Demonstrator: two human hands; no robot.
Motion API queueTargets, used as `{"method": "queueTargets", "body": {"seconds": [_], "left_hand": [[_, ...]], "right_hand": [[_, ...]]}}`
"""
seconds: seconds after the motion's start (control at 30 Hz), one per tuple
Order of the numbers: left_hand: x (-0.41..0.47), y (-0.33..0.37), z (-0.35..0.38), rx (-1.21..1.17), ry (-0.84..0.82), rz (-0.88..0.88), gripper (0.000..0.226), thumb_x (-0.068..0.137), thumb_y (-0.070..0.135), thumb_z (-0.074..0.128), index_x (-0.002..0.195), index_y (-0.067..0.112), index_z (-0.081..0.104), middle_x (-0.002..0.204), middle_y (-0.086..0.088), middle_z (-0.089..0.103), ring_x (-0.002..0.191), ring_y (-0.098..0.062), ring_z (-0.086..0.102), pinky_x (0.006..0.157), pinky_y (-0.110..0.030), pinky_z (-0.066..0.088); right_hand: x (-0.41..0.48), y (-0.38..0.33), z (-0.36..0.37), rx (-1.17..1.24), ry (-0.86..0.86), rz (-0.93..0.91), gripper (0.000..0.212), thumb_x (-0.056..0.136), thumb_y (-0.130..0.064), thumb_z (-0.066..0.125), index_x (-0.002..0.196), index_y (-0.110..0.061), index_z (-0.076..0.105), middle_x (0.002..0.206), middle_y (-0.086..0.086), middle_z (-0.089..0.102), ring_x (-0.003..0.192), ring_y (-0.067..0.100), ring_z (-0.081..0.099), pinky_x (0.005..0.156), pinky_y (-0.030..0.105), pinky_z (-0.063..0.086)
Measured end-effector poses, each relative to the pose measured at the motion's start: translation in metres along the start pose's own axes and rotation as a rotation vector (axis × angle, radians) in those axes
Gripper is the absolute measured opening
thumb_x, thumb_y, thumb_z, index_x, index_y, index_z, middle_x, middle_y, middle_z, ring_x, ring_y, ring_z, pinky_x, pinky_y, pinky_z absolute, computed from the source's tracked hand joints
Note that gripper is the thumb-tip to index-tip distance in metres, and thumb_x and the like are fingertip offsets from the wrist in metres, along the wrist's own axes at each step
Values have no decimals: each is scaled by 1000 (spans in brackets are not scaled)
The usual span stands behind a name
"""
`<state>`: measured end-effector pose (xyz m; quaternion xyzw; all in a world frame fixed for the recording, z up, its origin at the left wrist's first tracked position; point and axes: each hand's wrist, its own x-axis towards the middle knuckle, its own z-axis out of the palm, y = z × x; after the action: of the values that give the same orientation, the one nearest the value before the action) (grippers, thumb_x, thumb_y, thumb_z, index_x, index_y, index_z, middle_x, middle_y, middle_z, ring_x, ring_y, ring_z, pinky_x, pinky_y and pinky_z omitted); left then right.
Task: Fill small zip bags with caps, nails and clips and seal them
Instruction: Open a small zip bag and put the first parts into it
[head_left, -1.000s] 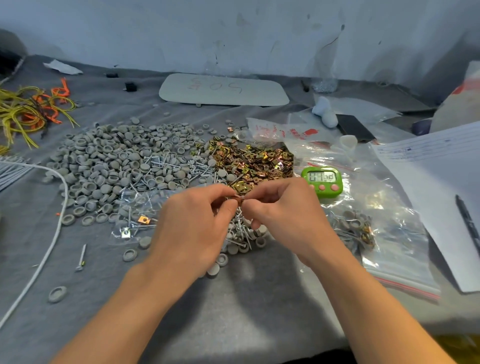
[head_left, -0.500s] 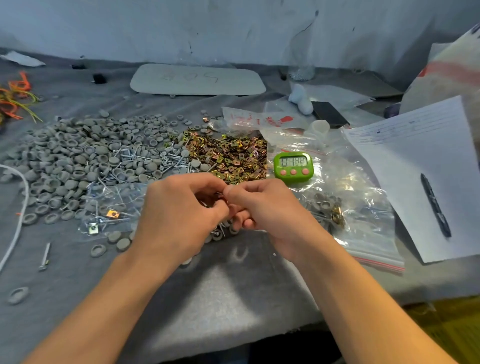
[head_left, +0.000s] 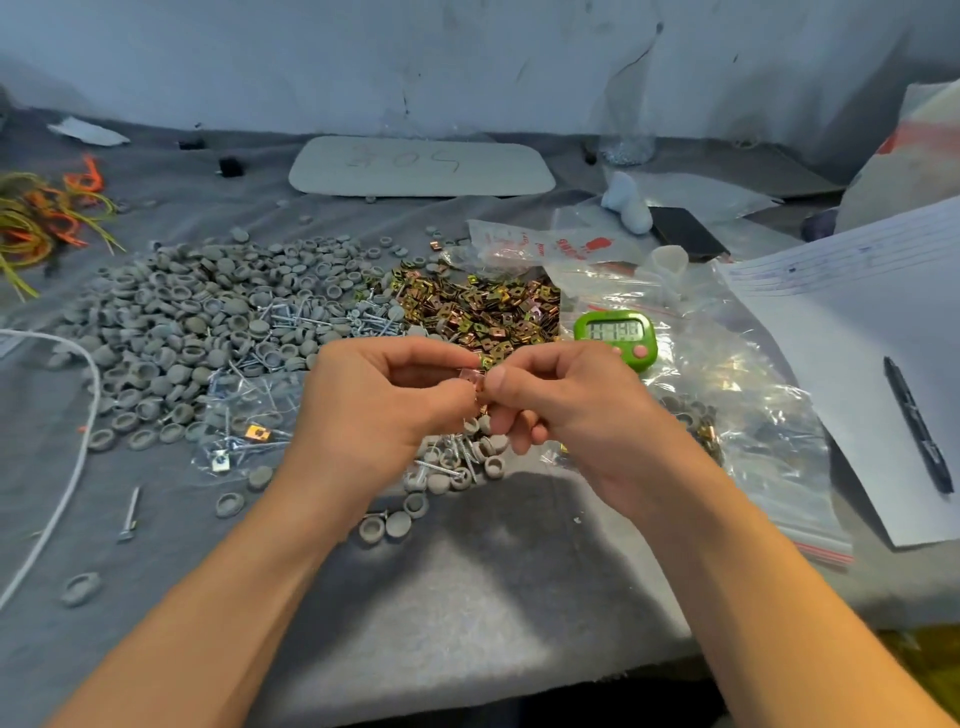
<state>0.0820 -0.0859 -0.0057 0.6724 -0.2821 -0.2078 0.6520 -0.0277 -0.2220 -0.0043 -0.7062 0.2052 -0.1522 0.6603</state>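
Both hands meet above the grey cloth and pinch the red-striped top of a small zip bag (head_left: 470, 378). My left hand (head_left: 374, 410) holds its left end, my right hand (head_left: 566, 410) its right end. Grey caps and nails (head_left: 457, 462) show in the bag's lower part under my fingers. Behind the hands lie a wide pile of grey caps (head_left: 197, 322), a patch of nails (head_left: 311, 332) and a heap of brass clips (head_left: 478, 312). One filled bag (head_left: 244, 431) lies flat to the left. More clear bags (head_left: 727, 415) lie to the right.
A green timer (head_left: 615, 338) stands just beyond my right hand. A paper sheet (head_left: 852, 332) with a black pen (head_left: 917, 426) covers the right side. A white cord (head_left: 78, 441) curves at the left, coloured wires (head_left: 41, 223) lie far left, and a grey board (head_left: 421, 166) lies at the back.
Both hands stay together, pinching the bag's top. The view swung right and then back towards the left. The piles have not moved.
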Motion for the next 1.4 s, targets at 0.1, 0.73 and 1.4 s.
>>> {"method": "queueTargets", "body": {"seconds": [0.1, 0.73, 1.4], "left_hand": [[0, 2, -4, -134, -27, -83, 22, 75, -7, 81, 83, 14, 81, 76, -14, 77, 66, -20, 76, 58, -24, 59], [6, 0, -9, 31, 84, 153, 39, 75, -12, 81, 84, 27, 81, 81, 4, 80, 78, -12, 77, 70, -20, 59], [3, 7, -32, -171, 19, -31, 14, 74, 26, 75, 77, 15, 82, 75, -13, 77, 65, -22, 76, 58, -23, 59]], "right_hand": [[1, -1, -1, 14, 0, -28, 22, 95, -6, 70, 74, -5, 74, 59, 7, 66, 47, 13, 54, 48, 18, 42], [3, -10, 18, -344, 205, -339, 18, 85, -5, 78, 79, -22, 82, 64, -6, 74, 58, 17, 70, 55, 39, 59], [9, -17, 36, 60, 5, -104, 16, 87, 4, 74, 78, -9, 77, 66, 13, 72, 52, 18, 59, 50, 19, 45]]}}
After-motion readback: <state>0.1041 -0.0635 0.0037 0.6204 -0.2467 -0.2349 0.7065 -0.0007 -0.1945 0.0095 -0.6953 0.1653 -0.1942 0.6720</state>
